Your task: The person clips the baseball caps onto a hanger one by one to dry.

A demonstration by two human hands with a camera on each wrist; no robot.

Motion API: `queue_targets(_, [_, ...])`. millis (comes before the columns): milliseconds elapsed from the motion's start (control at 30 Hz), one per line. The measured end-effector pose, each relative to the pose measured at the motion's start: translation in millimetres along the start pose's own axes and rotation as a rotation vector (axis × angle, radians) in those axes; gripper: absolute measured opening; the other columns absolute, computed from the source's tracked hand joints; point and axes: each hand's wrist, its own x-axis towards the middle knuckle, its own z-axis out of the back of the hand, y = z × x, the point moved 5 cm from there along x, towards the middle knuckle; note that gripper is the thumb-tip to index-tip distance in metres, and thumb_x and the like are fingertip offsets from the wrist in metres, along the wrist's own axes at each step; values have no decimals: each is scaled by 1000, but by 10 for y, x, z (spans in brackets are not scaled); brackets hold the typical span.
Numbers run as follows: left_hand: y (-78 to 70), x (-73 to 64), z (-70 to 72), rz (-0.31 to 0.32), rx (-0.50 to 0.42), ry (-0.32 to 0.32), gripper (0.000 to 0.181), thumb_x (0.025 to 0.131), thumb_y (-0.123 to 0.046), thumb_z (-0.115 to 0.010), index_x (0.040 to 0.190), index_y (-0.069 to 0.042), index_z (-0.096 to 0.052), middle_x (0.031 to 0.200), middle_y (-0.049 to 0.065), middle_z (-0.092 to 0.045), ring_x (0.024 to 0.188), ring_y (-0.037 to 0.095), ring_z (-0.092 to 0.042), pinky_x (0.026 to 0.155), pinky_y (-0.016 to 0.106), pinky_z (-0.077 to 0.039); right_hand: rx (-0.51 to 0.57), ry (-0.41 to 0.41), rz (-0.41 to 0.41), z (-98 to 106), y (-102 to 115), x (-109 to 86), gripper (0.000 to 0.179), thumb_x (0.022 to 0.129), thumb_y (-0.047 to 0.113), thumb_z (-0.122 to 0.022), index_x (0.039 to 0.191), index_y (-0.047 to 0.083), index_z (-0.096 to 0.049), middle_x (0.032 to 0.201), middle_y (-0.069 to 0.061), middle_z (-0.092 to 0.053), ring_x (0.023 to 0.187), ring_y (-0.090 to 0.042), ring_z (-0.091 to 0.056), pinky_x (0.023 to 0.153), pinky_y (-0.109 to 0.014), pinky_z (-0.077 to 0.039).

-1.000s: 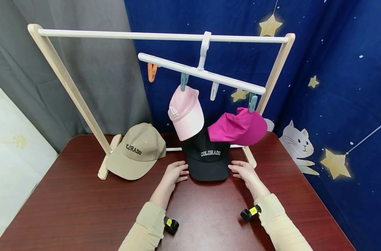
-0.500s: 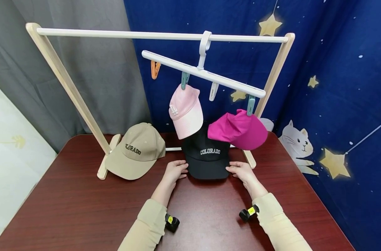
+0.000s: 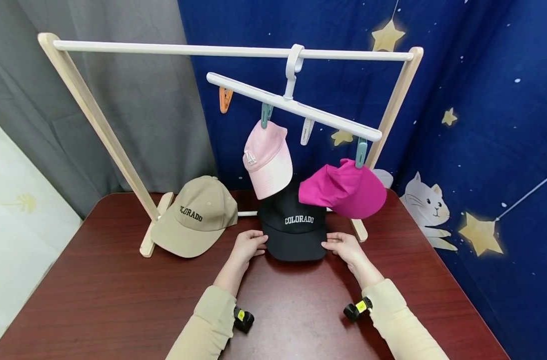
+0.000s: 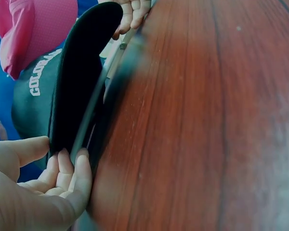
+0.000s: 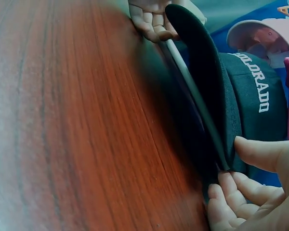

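Observation:
A black baseball cap lettered COLORADO is held just in front of the rack's lower bar. My left hand pinches the left edge of its brim, thumb above and fingertips below in the left wrist view. At the opposite edge, my right hand pinches the brim in the same way. In both wrist views the brim stands apart from the table. A magenta cap and a pale pink cap hang above, partly hiding the black crown.
A tan cap rests on the table by the rack's left foot. From the wooden rack's white bar hangs a tilted white hanger. An orange clip and a white clip on it hold nothing.
Both hands have closed in on the black cap's brim, and the cap has shifted slightly left. The hanger tilts a little more, and the magenta cap hangs slightly lower.

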Motion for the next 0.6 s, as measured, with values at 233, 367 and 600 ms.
queue_targets(233, [-22, -54, 66, 9, 16, 33, 13, 88, 0, -64, 98, 7, -58, 77, 6, -59, 60, 12, -60, 61, 28, -54, 44, 23, -5, -76, -14, -27, 41, 84, 0, -68, 119, -16, -54, 107, -25, -64, 76, -9, -60, 66, -26, -51])
queue_targets(367, [-11, -68, 102, 19, 28, 49, 14, 86, 3, -65, 98, 6, -57, 72, 5, -60, 57, 13, -59, 57, 26, -53, 80, 39, -10, -116, -28, -32, 40, 83, -3, -67, 118, -17, -53, 100, -20, -65, 71, -9, -60, 64, -26, -53])
queue_targets(600, [36, -56, 167, 11, 56, 80, 29, 84, 8, -65, 110, 7, -54, 69, 5, -60, 57, 15, -59, 57, 28, -54, 93, 56, -10, -178, -41, -58, 40, 82, -6, -67, 117, -18, -52, 97, -19, -65, 70, -10, -60, 63, -26, -54])
